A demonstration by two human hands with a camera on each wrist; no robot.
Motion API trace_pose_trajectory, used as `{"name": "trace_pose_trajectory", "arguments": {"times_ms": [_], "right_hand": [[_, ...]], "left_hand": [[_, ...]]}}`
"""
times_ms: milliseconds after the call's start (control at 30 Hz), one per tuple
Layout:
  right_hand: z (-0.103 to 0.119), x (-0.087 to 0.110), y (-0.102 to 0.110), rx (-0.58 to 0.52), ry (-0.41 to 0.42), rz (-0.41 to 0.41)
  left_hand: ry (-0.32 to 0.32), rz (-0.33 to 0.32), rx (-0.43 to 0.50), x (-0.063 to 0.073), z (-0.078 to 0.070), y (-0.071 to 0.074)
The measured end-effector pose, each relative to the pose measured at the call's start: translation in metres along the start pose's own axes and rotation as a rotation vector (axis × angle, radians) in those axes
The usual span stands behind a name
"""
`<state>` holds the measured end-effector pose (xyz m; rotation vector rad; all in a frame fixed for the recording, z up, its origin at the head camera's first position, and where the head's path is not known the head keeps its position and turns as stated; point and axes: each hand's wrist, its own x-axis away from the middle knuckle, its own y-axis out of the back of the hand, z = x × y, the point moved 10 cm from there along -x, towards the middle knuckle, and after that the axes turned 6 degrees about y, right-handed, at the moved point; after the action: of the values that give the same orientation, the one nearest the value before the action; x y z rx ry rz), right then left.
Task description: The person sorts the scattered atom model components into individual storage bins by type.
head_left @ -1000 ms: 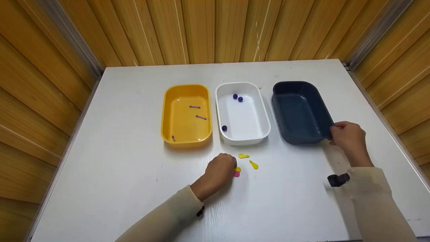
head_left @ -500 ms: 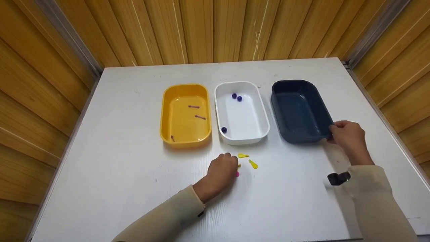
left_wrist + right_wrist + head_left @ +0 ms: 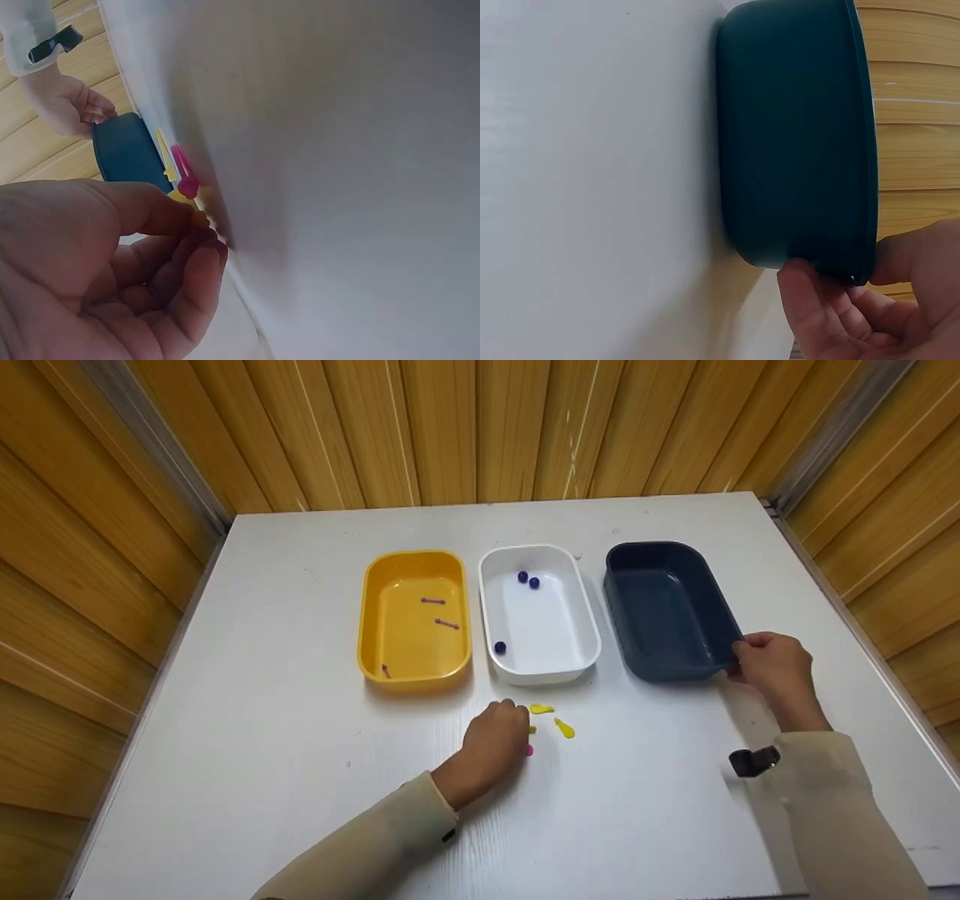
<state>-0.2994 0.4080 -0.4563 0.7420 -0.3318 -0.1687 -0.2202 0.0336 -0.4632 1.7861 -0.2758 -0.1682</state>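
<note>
My left hand (image 3: 495, 742) is low over the table before the white bin, thumb and fingertips pinching a small yellow drop-shaped piece (image 3: 200, 219). Right beside those fingertips lies a pink piece (image 3: 187, 182) with a narrow two-pronged end, mostly hidden by the hand in the head view. Two more yellow drop-shaped pieces (image 3: 565, 727) lie just to the right. At the near right corner of the dark blue bin (image 3: 667, 669), my right hand (image 3: 776, 667) grips the rim, thumb on top and fingers against the outer wall.
A yellow bin (image 3: 390, 637) at the left holds three thin purple sticks (image 3: 433, 601) with knobbed ends. Between the other bins, the white bin (image 3: 544, 669) contains three dark purple balls (image 3: 500, 648). Wood-patterned walls (image 3: 480, 435) stand behind and beside the white table (image 3: 300, 735).
My left hand has shifted slightly right and closed its fingertips on the yellow piece, now covering more of it and the pink one. My right hand keeps its grip on the dark blue bin.
</note>
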Motion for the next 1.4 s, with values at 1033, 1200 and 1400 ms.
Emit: {"name": "trace_pose_trajectory", "arguments": {"times_ms": [1033, 1200, 1400], "right_hand": [[0.001, 0.001, 0.002, 0.013, 0.040, -0.027], [0.000, 0.001, 0.002, 0.012, 0.043, -0.026], [0.001, 0.001, 0.000, 0.012, 0.033, -0.026]], "left_hand": [[-0.119, 0.022, 0.166, -0.027, -0.038, 0.035], [-0.112, 0.023, 0.150, -0.036, -0.043, 0.039], [-0.132, -0.013, 0.161, -0.044, -0.050, 0.044]]}}
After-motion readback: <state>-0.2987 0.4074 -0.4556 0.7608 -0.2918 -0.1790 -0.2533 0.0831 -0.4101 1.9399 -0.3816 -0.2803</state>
